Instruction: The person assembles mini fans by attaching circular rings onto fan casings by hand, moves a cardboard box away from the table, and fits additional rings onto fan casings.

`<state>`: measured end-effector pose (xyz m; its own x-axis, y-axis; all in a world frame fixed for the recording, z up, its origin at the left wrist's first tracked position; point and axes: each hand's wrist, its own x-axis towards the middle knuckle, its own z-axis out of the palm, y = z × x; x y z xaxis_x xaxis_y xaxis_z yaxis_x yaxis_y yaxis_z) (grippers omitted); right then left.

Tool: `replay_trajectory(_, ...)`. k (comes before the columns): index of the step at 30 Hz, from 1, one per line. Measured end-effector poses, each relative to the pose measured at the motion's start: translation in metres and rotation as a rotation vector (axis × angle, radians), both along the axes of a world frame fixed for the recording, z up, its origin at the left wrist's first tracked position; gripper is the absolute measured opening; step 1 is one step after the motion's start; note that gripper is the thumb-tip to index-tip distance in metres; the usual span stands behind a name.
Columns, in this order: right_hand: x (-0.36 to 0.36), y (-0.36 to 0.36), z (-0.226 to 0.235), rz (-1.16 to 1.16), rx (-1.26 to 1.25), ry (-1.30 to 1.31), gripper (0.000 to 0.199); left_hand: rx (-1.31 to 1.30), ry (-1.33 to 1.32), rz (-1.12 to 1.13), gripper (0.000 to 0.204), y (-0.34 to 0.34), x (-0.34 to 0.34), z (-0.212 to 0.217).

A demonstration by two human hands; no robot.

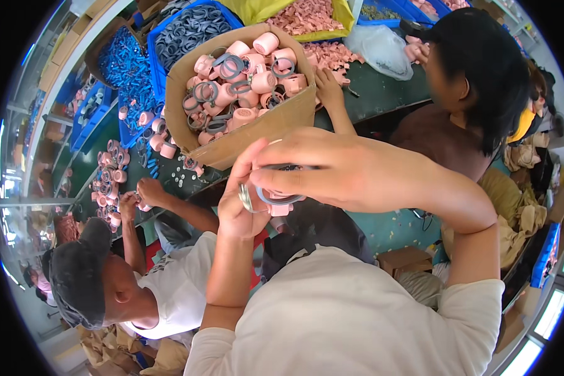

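My left hand [233,210] is closed around a pink plastic housing [281,210], raised in front of my chest. Over its top my right hand [341,166] reaches from the right, fingers bent onto the grey ring [280,199] around the part. A shiny metal piece [245,197] shows beside my left palm; my fingers hide much of the assembly. Just beyond my hands stands an open cardboard box [257,131] filled with similar pink housings [264,82], many bearing grey rings.
A person in a cap [78,276] handles pink parts at left; another [482,81] sits at right. Along the green table [382,94] are a blue bin of grey rings [191,34], blue pieces [128,59], a yellow sack [244,9] and a clear plastic bag [382,50].
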<state>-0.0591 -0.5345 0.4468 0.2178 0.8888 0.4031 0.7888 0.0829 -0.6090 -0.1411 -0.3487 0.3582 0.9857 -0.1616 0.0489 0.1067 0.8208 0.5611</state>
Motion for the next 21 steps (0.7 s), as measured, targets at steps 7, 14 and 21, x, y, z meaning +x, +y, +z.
replay_trajectory(7, -0.013, 0.004, 0.025, 0.076, -0.064, -0.205, 0.031, 0.318, -0.254, 0.198, 0.081, -0.019, -0.007, 0.025)
replay_trajectory(14, -0.014, 0.005, 0.028, 0.105, 0.095, -0.392, 0.036, 0.579, -0.261, 0.299, 0.068, -0.022, -0.011, 0.035)
replay_trajectory(21, -0.015, 0.005, 0.034, 0.100, 0.062, -0.475, 0.036, 0.495, -0.129, 0.340, 0.064, -0.029, -0.016, 0.039)
